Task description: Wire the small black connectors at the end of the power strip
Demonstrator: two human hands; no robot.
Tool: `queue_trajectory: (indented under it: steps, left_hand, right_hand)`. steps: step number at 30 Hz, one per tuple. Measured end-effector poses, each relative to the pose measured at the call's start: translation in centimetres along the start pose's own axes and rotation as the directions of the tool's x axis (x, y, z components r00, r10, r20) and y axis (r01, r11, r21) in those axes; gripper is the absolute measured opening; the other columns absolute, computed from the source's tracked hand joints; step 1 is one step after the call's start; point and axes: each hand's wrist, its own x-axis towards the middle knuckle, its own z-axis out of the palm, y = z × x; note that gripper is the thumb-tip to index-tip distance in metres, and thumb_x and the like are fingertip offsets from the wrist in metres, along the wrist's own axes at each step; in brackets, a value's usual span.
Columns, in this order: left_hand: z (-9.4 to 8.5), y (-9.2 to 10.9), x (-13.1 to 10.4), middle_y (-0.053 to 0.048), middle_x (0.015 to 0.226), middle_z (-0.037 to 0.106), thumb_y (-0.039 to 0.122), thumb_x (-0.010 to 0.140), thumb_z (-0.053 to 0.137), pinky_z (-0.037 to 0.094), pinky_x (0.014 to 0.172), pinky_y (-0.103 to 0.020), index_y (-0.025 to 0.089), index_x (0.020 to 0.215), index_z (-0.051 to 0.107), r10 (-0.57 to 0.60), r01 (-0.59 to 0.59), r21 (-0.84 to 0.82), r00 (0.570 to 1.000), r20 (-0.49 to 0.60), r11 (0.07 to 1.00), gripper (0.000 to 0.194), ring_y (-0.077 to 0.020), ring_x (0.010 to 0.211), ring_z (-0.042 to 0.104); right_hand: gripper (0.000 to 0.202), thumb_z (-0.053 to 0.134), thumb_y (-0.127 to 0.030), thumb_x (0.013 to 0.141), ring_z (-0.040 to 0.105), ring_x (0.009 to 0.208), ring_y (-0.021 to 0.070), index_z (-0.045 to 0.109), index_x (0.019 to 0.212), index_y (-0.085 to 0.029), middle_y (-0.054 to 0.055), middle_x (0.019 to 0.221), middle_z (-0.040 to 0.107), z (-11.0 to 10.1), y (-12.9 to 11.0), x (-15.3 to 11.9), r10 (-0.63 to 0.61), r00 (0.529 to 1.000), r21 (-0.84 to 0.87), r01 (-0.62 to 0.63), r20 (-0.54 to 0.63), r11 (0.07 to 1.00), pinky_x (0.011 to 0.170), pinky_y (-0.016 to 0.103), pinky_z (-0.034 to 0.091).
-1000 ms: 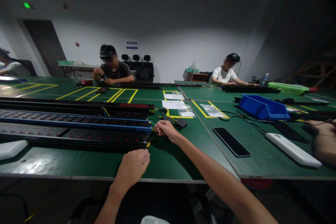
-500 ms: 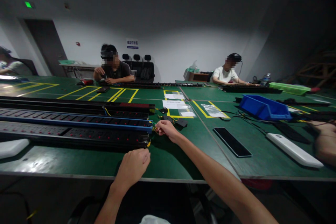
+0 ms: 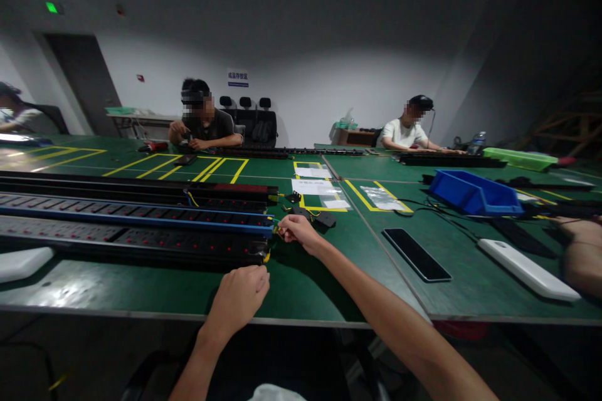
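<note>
Long socket strips lie side by side at the left: a near black strip (image 3: 179, 243), a blue-edged strip (image 3: 155, 215) behind it, and another black strip (image 3: 126, 187) farther back. At the right end of the blue-edged strip, my right hand (image 3: 296, 229) pinches a thin yellow-green wire (image 3: 276, 229). My left hand (image 3: 241, 293) rests closed by the table edge, just in front of the near strip's end. Its fingertips are hidden, so I cannot see what they hold. Small black end pieces (image 3: 324, 220) with yellow wires lie beyond my right hand.
A phone (image 3: 416, 254), a white power bank (image 3: 527, 268) and a blue bin (image 3: 474, 193) are on the green table (image 3: 338, 288) to the right. Another person's arm (image 3: 583, 250) reaches in there. Two people sit across the table. A white object (image 3: 24, 264) lies front left.
</note>
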Motion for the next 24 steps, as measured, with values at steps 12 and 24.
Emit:
queue_trajectory:
  steps: [12,24]
  left_hand:
    - [0.16,-0.14,0.05,0.0,0.066,0.06,0.022,0.097,0.044,0.018,0.059,-0.032,0.019,0.067,0.047,0.001,-0.001,-0.02,1.0,0.006,1.0,0.031,-0.0138,0.061,0.056]
    - [-0.1,0.02,0.06,0.001,0.064,0.056,0.022,0.096,0.044,0.018,0.058,-0.031,0.019,0.065,0.043,-0.006,0.006,-0.04,1.0,0.004,0.999,0.031,-0.013,0.059,0.052]
  right_hand:
    - [0.02,0.072,-0.031,0.066,0.052,0.046,0.0071,0.058,0.064,-0.017,-0.001,0.061,0.061,0.12,-0.2,-0.08,0.01,1.0,0.006,-0.01,-0.007,1.0,0.045,0.02,0.042]
    - [0.017,0.071,-0.03,0.068,0.052,0.047,0.0075,0.06,0.067,-0.016,-0.001,0.062,0.062,-0.07,0.04,0.06,0.004,1.0,0.004,-0.004,-0.007,1.0,0.046,0.021,0.043]
